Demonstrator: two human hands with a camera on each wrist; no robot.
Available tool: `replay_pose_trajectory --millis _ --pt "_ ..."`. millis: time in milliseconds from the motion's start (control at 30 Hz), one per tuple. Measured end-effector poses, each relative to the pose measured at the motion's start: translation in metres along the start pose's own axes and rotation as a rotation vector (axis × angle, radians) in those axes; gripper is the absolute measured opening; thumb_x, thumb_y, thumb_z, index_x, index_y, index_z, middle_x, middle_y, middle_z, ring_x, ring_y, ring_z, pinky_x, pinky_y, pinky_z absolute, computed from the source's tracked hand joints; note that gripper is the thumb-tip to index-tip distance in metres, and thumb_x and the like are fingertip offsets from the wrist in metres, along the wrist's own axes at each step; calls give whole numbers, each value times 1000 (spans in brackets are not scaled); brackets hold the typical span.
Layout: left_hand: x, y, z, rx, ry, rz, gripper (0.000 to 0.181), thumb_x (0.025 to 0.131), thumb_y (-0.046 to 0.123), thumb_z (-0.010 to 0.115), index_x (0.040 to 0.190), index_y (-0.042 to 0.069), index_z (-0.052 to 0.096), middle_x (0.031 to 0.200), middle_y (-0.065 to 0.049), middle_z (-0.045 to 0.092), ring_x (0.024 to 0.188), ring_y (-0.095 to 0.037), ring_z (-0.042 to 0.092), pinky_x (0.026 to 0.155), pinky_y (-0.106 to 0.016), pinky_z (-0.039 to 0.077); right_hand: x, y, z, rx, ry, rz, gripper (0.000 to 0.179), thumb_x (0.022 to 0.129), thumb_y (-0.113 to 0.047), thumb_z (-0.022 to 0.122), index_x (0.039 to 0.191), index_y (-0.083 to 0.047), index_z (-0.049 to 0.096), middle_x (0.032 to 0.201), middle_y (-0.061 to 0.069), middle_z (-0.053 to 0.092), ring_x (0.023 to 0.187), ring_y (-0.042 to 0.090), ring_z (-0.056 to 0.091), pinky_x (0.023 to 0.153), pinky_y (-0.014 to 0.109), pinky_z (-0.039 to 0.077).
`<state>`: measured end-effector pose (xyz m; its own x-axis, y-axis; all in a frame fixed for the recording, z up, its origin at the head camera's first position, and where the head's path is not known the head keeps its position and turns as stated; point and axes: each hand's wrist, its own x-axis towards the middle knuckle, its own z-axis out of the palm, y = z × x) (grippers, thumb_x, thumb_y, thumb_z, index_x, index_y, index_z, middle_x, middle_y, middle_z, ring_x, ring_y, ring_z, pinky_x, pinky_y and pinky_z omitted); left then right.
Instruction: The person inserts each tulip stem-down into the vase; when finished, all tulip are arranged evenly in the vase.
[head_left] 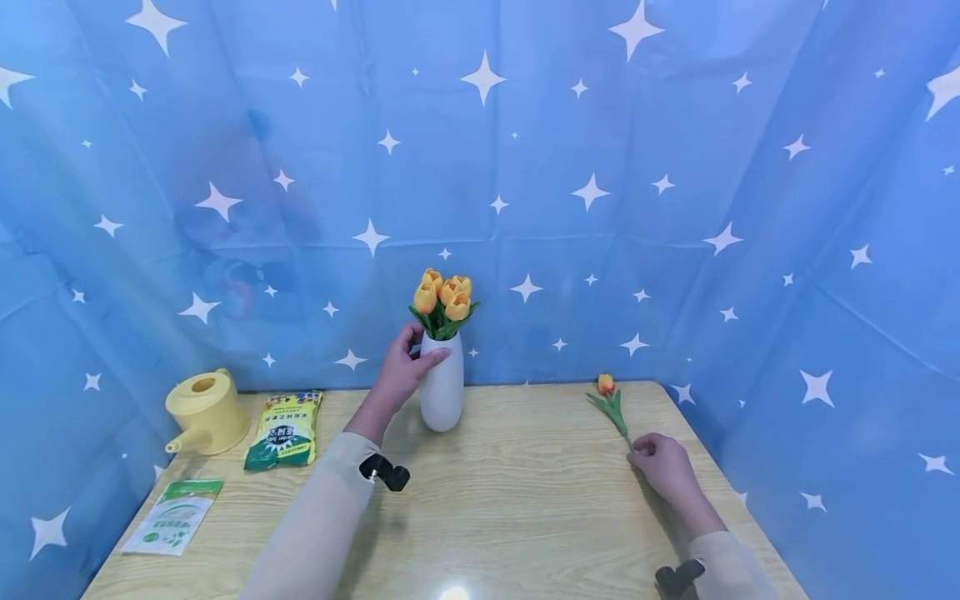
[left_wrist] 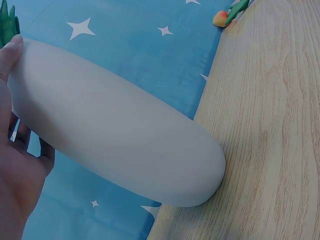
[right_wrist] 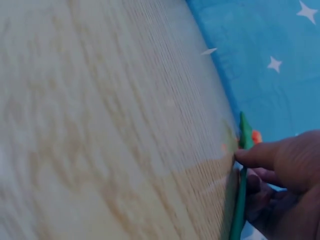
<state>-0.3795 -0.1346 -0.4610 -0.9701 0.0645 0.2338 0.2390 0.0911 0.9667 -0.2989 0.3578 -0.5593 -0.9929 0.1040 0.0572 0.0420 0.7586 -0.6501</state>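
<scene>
A white vase point(head_left: 442, 390) stands on the table near its back edge, holding several yellow-orange tulips point(head_left: 444, 298) with green leaves. My left hand point(head_left: 399, 372) grips the vase near its neck, thumb across the front. In the left wrist view the pale vase point(left_wrist: 117, 125) fills the middle, and the fingertips behind it are partly hidden. Over at the right, a single orange-yellow tulip point(head_left: 606, 385) lies along the tabletop with its bloom towards the back edge. My right hand point(head_left: 666, 472) pinches its stem, which the right wrist view shows as a green stem point(right_wrist: 239, 207) under the thumb.
On the left of the wooden table point(head_left: 525, 500) are a yellow watering can point(head_left: 217, 421), a yellow-green packet point(head_left: 285, 431) and a white-green sachet point(head_left: 174, 518). A blue curtain point(head_left: 525, 167) with white stars hangs behind and along both sides.
</scene>
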Motion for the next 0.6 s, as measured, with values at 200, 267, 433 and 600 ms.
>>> replay_pose_trajectory --millis 200,267,433,600 --pt "0 2 0 -4 -2 -2 55 97 39 89 137 18 57 148 -8 57 140 -35 56 117 -61 48 -1 -2 0 23 11 -14 26 98 -6 76 117 11 72 99 15 73 88 24 66 74 34 54" --pt "0 2 0 -4 -1 -2 54 97 39 89 137 18 57 148 -8 57 140 -35 56 117 -61 47 -1 -3 1 31 17 -21 25 98 -5 75 117 11 73 98 13 73 87 23 65 74 34 54" --pt "0 2 0 -9 -1 5 53 98 37 88 136 17 58 147 -9 58 140 -35 56 117 -61 47 -1 -7 2 51 38 -36 25 98 -6 74 118 9 73 98 12 72 87 21 63 72 30 53" --pt "0 2 0 -12 -3 4 54 98 38 89 136 17 58 147 -9 58 139 -35 56 117 -61 48 0 -13 2 97 59 -42 24 100 -5 71 120 9 72 97 12 68 83 21 61 64 27 52"
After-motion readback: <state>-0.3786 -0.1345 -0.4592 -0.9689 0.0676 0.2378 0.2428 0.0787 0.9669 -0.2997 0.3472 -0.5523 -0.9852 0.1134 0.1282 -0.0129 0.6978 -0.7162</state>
